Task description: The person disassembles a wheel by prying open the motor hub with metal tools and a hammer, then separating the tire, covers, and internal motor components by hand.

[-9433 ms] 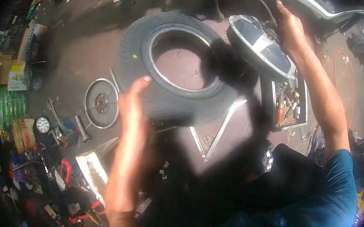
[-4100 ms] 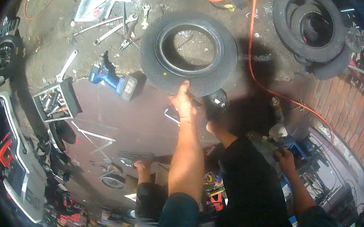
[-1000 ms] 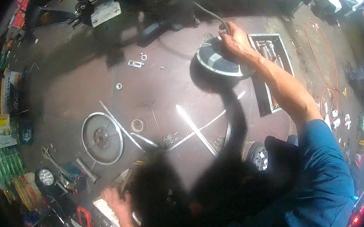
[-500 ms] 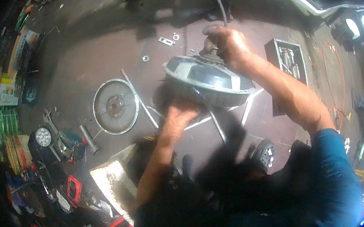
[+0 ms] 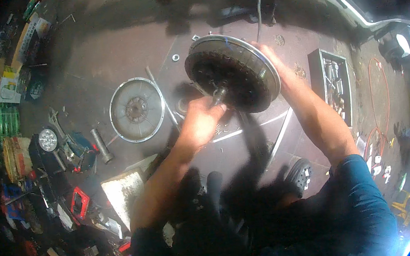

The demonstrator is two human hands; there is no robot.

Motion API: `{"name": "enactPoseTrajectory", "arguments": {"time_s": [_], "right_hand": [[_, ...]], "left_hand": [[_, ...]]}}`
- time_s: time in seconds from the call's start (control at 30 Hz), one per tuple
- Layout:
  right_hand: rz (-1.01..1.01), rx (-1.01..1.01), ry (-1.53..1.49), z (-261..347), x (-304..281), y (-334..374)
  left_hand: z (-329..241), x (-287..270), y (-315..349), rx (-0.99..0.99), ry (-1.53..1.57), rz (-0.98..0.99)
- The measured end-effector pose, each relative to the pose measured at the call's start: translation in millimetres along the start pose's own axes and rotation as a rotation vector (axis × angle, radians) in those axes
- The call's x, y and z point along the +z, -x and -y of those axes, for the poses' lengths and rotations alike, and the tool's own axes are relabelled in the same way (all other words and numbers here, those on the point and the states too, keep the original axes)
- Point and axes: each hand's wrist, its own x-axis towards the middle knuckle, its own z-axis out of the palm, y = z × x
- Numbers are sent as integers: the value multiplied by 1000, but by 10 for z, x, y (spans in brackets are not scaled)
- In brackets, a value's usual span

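Note:
Between my hands hangs a round wheel hub motor, tilted so its dark, toothed inner side faces me and its bright metal rim shows along the top and right. My left hand is closed round the short metal axle at its centre. At the far right edge, my right hand holds the rim, most of its fingers hidden behind the motor. Left of it on the floor lies a round metal cover with a ribbed hub in its middle. A thin metal bar lies beside that cover.
An open metal box of sockets or similar parts stands at right. A metal ring nut lies beyond the cover. At left are a metal tube, a round lamp and cluttered tools. A red hose curls at far right.
The hub motor has turned over, from its outer casing to its dark inner side. My left hand has moved from beneath it to the axle; my right hand has shifted down to the rim.

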Motion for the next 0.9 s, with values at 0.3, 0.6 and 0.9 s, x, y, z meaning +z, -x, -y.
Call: {"name": "enactPoseTrajectory", "arguments": {"time_s": [0.3, 0.6, 0.9], "right_hand": [[257, 33, -387, -171, -452, -455], [188, 44, -363, -340, -524, -768], [59, -317, -283, 665, -510, -1577]], "left_hand": [[-359, 10, -376, -235, 288, 74], [-346, 112, -825, -425, 70, -53], [-53, 148, -1007, -430, 344, -29]]}}
